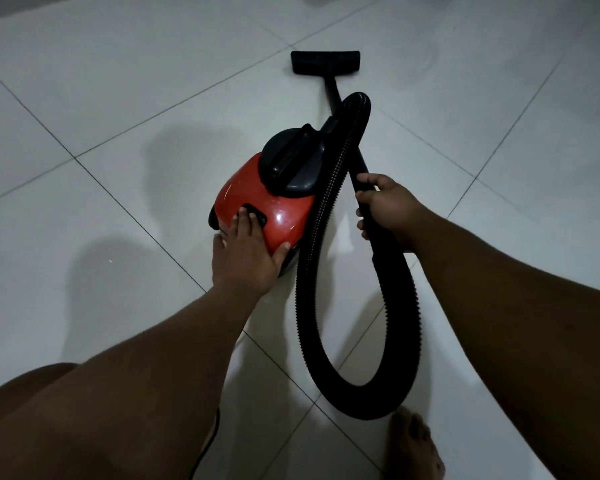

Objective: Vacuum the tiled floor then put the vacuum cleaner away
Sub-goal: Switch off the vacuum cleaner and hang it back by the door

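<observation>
A red canister vacuum cleaner point(278, 202) with a black top handle sits on the white tiled floor point(118, 98). My left hand point(246, 251) rests flat on its rear, a fingertip on the black switch point(255, 213). My right hand point(387, 206) grips the black wand handle to the right of the body. The ribbed black hose point(329, 358) loops from the canister's front down toward me and back up to the handle. The wand runs forward to the black floor head point(326, 62), which lies flat on the tiles.
My bare right foot point(413, 445) stands beside the bottom of the hose loop. My left knee point(32, 410) fills the lower left, with a thin black power cord point(210, 441) beside it. Tiles stretch out on all sides in dim light.
</observation>
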